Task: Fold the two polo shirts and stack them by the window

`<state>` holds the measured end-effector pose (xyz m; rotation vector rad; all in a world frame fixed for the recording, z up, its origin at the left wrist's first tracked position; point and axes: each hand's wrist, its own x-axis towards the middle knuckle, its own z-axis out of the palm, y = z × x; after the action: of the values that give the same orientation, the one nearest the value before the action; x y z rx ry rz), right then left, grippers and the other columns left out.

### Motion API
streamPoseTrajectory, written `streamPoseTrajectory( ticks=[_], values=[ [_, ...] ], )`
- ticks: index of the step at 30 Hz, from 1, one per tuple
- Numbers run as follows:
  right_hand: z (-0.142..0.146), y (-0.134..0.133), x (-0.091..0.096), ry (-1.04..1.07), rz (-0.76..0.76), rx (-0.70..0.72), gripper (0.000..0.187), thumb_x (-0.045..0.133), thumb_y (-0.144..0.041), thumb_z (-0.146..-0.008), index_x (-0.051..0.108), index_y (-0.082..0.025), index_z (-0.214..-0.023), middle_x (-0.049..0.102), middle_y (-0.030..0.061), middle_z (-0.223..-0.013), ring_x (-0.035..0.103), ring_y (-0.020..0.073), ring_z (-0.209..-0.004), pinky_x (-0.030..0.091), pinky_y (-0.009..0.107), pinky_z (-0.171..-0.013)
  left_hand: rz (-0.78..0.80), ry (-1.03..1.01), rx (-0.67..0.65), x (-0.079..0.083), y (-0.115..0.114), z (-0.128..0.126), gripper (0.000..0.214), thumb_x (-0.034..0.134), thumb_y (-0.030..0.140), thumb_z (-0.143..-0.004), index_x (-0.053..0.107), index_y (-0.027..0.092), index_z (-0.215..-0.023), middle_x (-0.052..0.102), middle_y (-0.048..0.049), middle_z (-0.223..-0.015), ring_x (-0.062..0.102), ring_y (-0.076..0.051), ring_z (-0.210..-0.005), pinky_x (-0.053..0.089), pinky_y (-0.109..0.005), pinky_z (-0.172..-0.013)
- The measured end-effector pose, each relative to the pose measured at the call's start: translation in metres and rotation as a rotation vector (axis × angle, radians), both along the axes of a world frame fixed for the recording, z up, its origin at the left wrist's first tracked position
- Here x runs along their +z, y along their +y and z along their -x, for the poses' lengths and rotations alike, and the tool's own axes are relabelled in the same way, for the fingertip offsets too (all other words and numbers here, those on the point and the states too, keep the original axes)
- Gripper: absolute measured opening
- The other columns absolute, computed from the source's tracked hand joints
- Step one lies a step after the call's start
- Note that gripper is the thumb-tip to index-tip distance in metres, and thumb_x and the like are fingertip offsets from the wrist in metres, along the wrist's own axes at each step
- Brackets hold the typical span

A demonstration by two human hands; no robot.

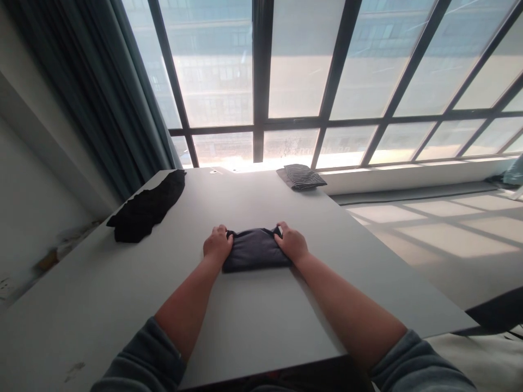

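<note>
A dark grey folded garment (258, 251) lies on the white table in front of me, its long side across my view. My left hand (218, 244) grips its far left corner between thumb and fingers. At the far right corner my right hand (291, 243) pinches the cloth in the same way. The far edge of the fabric sags slightly between the two hands. What kind of garment it is cannot be made out.
A crumpled black garment (149, 209) lies along the table's left edge. Folded striped cloth (303, 177) sits at the far right corner of the white table (180, 305). Beyond stand large windows (302, 60) and a dark curtain (93, 81).
</note>
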<state>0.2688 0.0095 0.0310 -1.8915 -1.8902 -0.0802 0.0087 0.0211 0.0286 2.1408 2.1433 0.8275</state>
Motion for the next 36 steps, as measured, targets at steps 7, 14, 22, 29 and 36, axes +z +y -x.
streamPoseTrajectory(
  ticks=[7,14,22,29,36],
  values=[
    [0.012,-0.007,-0.002,-0.042,-0.19,0.265,0.038,0.049,-0.026,-0.099,0.067,-0.017,-0.131,0.063,0.0134,-0.129,0.056,0.0244,-0.121,0.042,0.039,-0.114,-0.333,0.167,-0.344,-0.025,-0.06,-0.053,0.042,0.05,0.04,-0.102,0.06,0.017,-0.136,0.061,-0.0161,-0.143,0.055,-0.032,-0.132,0.046,-0.047,-0.107],
    [-0.006,0.015,-0.026,0.176,-0.011,0.505,0.048,0.047,-0.015,-0.093,0.066,-0.017,-0.137,0.055,0.0084,-0.147,0.051,0.0176,-0.138,0.037,0.033,-0.126,-0.298,0.235,-0.461,-0.067,-0.072,-0.072,0.06,0.055,0.042,-0.098,0.05,0.015,-0.151,0.047,-0.017,-0.159,0.042,-0.034,-0.147,0.034,-0.054,-0.12],
    [-0.008,0.019,-0.026,0.074,0.094,0.374,0.053,0.048,-0.026,-0.099,0.054,-0.023,-0.151,0.045,0.0084,-0.158,0.036,0.0239,-0.152,0.023,0.047,-0.132,-0.23,0.303,-0.514,-0.034,-0.066,-0.06,0.069,0.064,0.061,-0.091,0.054,0.026,-0.15,0.05,-0.0156,-0.158,0.047,-0.039,-0.143,0.036,-0.059,-0.116],
    [-0.007,0.019,-0.02,0.044,0.052,0.417,0.046,0.049,-0.026,-0.099,0.06,-0.019,-0.143,0.056,0.0098,-0.145,0.048,0.0182,-0.139,0.031,0.036,-0.126,-0.057,0.22,-0.409,-0.007,-0.002,-0.055,0.048,0.039,0.049,-0.107,0.056,0.023,-0.144,0.058,-0.0117,-0.15,0.053,-0.028,-0.139,0.035,-0.044,-0.117],
    [-0.01,0.016,-0.016,0.107,0.034,0.442,0.042,0.055,-0.028,-0.099,0.062,-0.019,-0.139,0.06,0.0096,-0.136,0.053,0.0173,-0.13,0.037,0.032,-0.119,-0.013,0.302,-0.357,-0.012,0.017,-0.039,0.038,0.039,0.041,-0.108,0.063,0.023,-0.131,0.067,-0.011,-0.129,0.062,-0.026,-0.12,0.043,-0.039,-0.106]
  ],
)
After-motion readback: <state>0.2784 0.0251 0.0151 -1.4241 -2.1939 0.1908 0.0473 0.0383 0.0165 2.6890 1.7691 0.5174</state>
